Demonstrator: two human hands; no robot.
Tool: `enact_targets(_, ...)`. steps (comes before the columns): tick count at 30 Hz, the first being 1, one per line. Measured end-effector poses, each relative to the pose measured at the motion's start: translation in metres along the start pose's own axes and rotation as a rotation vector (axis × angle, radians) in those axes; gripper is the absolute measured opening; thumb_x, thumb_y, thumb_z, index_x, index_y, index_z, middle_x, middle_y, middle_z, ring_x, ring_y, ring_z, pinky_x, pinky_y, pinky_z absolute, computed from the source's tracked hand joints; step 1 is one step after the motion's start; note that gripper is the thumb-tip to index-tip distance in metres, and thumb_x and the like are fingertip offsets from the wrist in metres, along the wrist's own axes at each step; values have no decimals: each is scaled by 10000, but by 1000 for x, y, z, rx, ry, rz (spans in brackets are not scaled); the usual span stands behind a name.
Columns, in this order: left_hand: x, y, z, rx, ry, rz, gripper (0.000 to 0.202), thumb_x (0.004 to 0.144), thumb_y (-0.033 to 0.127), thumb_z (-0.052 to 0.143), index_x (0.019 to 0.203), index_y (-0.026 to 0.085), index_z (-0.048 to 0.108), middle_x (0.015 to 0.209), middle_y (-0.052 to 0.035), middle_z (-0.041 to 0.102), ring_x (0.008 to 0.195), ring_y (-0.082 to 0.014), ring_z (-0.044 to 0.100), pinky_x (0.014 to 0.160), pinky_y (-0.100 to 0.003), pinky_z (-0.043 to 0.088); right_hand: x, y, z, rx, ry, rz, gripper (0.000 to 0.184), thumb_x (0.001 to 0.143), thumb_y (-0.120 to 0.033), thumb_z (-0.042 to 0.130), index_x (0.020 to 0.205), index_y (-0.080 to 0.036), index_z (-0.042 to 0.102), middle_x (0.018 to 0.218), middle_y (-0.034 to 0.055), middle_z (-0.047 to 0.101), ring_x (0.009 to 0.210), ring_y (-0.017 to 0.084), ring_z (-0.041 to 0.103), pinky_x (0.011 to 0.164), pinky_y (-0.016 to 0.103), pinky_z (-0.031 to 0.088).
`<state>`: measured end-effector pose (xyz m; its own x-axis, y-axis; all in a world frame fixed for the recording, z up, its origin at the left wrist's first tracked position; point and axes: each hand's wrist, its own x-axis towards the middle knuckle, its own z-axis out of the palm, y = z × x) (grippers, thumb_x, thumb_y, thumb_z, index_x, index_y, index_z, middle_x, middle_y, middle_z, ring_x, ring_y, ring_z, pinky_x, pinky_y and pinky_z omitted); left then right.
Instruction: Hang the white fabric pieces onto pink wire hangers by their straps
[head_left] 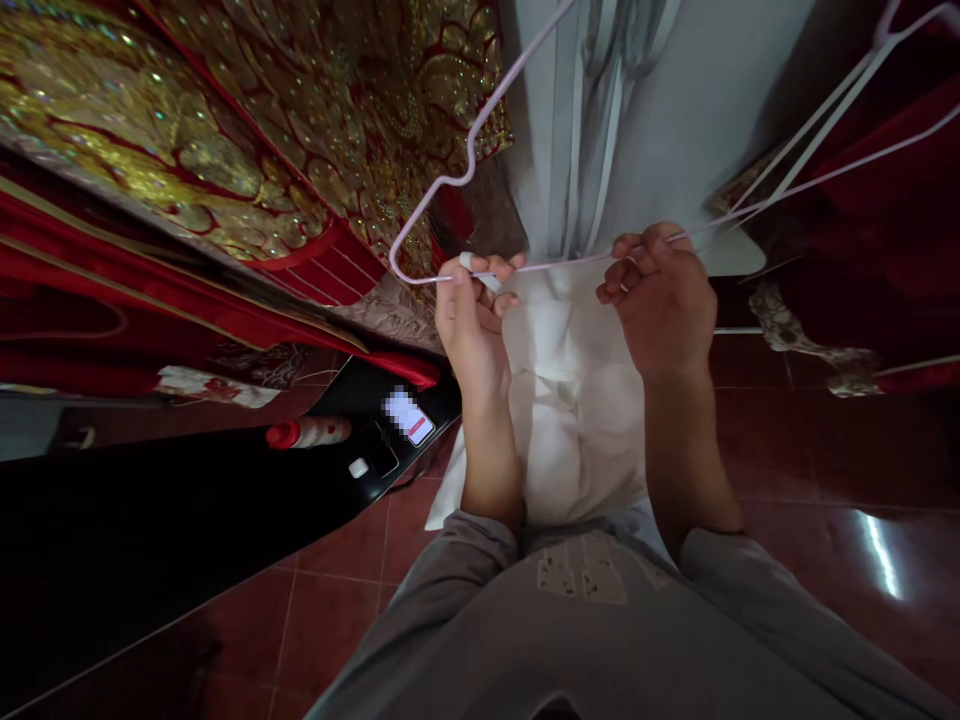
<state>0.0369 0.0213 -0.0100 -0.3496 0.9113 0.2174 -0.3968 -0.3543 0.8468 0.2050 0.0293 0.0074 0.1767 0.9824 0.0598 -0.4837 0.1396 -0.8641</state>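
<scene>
My left hand (474, 310) and my right hand (660, 295) are both closed on the lower bar of a thin white wire hanger (469, 165). A white cloth (574, 390) hangs down from that bar between my forearms. The left fingers pinch the bar and the cloth's top edge near the hanger's left bend. On the right, my fingers wrap the bar where its wire runs off toward the upper right. Grey sleeves cover both of my arms.
Red garments with gold sequin embroidery (225, 130) hang at the left. A black table (187, 510) holds a red-capped bottle (307, 433) and a phone (409, 417). More white hangers (832, 110) and dark red cloth are at the right. The floor has red tiles (825, 520).
</scene>
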Motion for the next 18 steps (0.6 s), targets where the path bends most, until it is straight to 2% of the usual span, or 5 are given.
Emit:
enact_targets(4, 6, 0, -5, -9, -24, 48, 454, 1009, 694, 732, 1019, 250, 641, 912, -60, 691, 1131, -282, 789, 644, -239, 554, -3, 4, -12, -113, 171, -165, 189, 884, -399, 718, 782, -247, 671, 906, 38, 733, 648, 131, 573, 564, 279, 464)
enact_targets(8, 11, 4, -5, 18, 23, 43, 459, 1014, 696, 723, 990, 247, 629, 882, -59, 676, 1059, -269, 793, 561, -226, 484, 9, 7, -34, -135, 505, -483, 330, 990, -297, 575, 685, -224, 470, 669, -42, 468, 534, 60, 396, 508, 188, 344)
enact_targets(10, 10, 4, -4, 5, 34, 41, 439, 1032, 671, 719, 976, 246, 628, 874, -57, 674, 1026, -254, 792, 529, -219, 446, 15, 6, -43, -144, 564, -551, 267, 965, -212, 597, 716, -213, 502, 705, -49, 473, 558, 42, 397, 541, 159, 358)
enact_targets(13, 8, 5, -1, -57, 27, 43, 366, 1051, 592, 737, 968, 251, 634, 869, -49, 670, 984, -226, 784, 498, -210, 395, 19, 3, -51, -193, 448, -517, 123, 906, -151, 665, 788, -187, 666, 771, -12, 584, 650, 52, 519, 642, 175, 443)
enact_targets(18, 5, 5, 3, -19, 75, 22, 321, 1092, 551, 679, 959, 262, 639, 857, -62, 661, 974, -230, 768, 456, -224, 328, 20, 5, -53, -203, 295, -521, 65, 826, -148, 732, 847, -208, 719, 832, 13, 623, 732, 104, 550, 720, 237, 501)
